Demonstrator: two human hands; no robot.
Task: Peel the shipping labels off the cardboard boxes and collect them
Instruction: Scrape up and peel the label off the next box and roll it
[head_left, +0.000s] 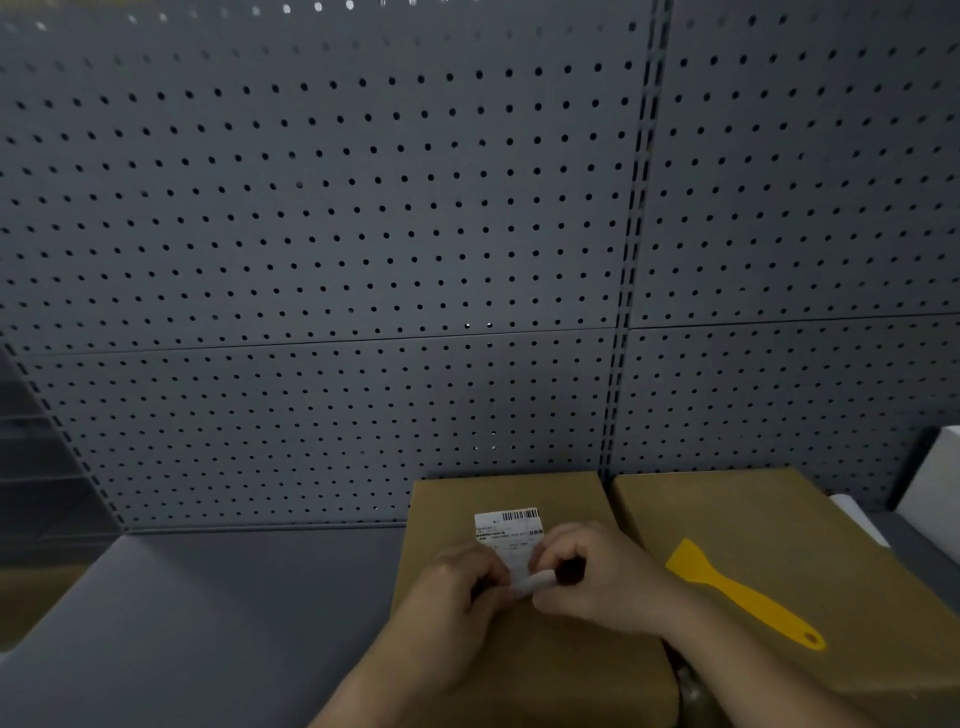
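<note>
Both hands meet at the near edge of one shipping label (510, 535): the left hand (457, 582) and the right hand (597, 577) have fingers curled in, pinching the lifted, curled-up near edge between them. The label is white, with a barcode along its far edge and lines of small print too blurred to read; its far part lies flat on top of the left cardboard box (467, 504). Two brown boxes stand side by side, the right cardboard box (727, 509) just beside the right hand. One yellow scraper (737, 592) lies on it. Beyond the grip rises a grey pegboard (363, 234).
</note>
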